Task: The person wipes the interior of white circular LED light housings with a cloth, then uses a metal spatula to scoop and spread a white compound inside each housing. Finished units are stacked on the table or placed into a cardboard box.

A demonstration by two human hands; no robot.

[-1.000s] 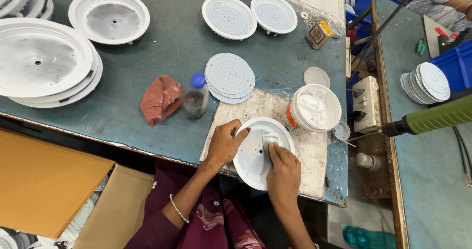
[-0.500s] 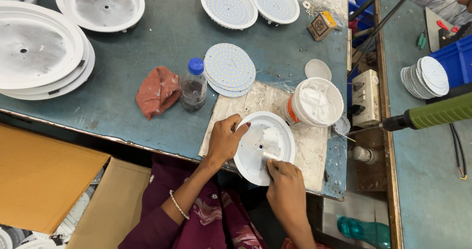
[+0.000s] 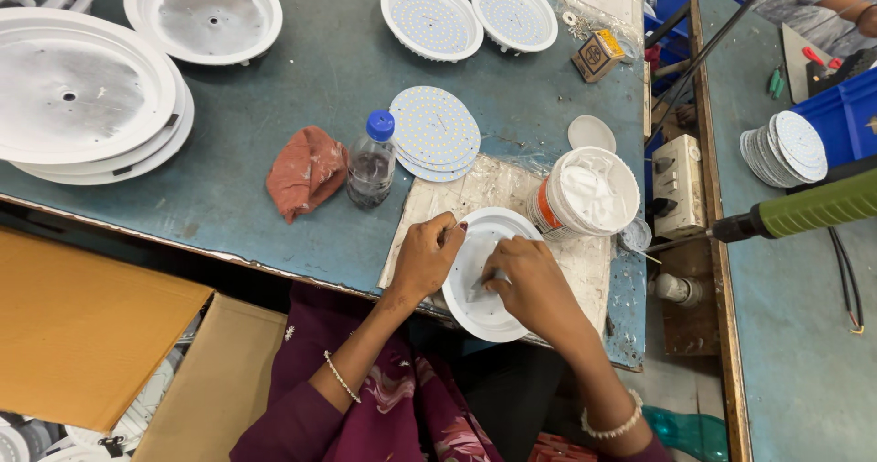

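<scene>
Head view shows my left hand [image 3: 427,259] gripping the rim of a round white plastic lamp housing [image 3: 489,275] on the pale board [image 3: 512,197] at the bench [image 3: 274,106] edge. My right hand [image 3: 533,284] presses fingertips inside it, beside an open white paste tub [image 3: 589,193].

matt white housing [image 3: 484,284] (plastic-looking), crumpled cloth [image 3: 306,172] — reddish

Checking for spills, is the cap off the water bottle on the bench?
No, the blue cap sits on the water bottle, which stands upright beside the reddish cloth.
</scene>
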